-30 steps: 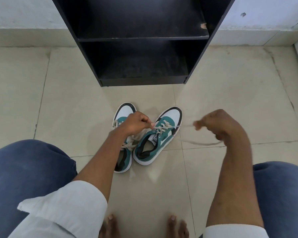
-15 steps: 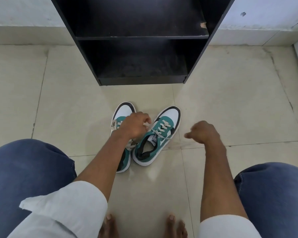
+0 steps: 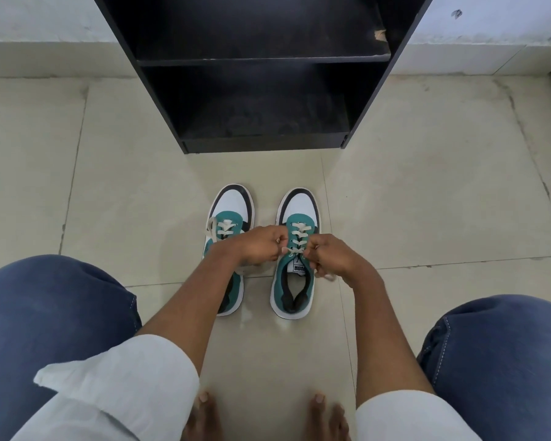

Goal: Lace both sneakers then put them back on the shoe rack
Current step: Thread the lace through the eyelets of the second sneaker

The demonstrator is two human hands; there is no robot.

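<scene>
Two teal, white and black sneakers stand side by side on the tiled floor, toes pointing at the black shoe rack point(image 3: 261, 62). The right sneaker point(image 3: 295, 281) has a cream lace point(image 3: 295, 249) crossed up its front. My left hand point(image 3: 258, 245) and my right hand point(image 3: 331, 257) meet over its upper eyelets, each pinching one end of that lace. A loose lace end pokes out under my right hand. The left sneaker point(image 3: 228, 206) is partly covered by my left wrist; a lace loop hangs off its left side.
The rack's two shelves hold nothing and its lower shelf sits just above the floor. My knees in blue jeans point(image 3: 51, 316) flank the shoes, and my bare toes point(image 3: 204, 415) show at the bottom. A low white wall ledge point(image 3: 477, 55) runs behind the rack.
The right sneaker went from angled to straight beside the left one. My right hand came in from the right, and both hands now grip the lace ends over the right sneaker.
</scene>
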